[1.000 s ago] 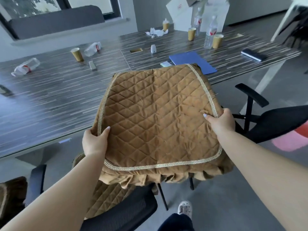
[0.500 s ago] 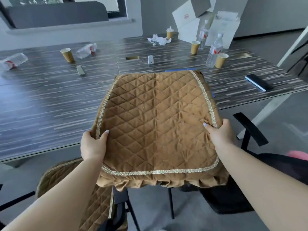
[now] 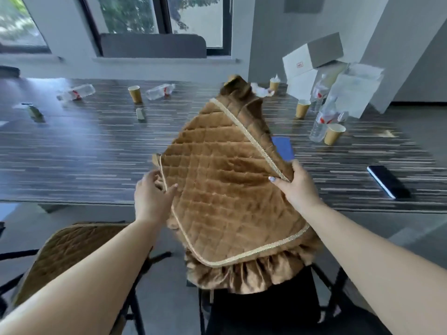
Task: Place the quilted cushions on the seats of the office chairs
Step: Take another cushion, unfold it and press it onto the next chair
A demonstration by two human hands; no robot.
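So I've got the brown quilted cushion [image 3: 227,189] up in the air over the near edge of the table [image 3: 79,151], tilted with one corner pointing away from me. My right hand [image 3: 296,187] is pinched shut on its right edge, thumb on top by the gold trim. My left hand [image 3: 151,198] is at the left corner with the thumb on the fabric, but I can't tell if it's actually clamped or just resting there. Progress-wise: the chair [image 3: 70,257] just left of the cushion already has its cushion on the seat, so that one looks done. The black chair [image 3: 263,308] right under the cushion looks bare, so this one most likely goes there. Can't see other chairs from here.
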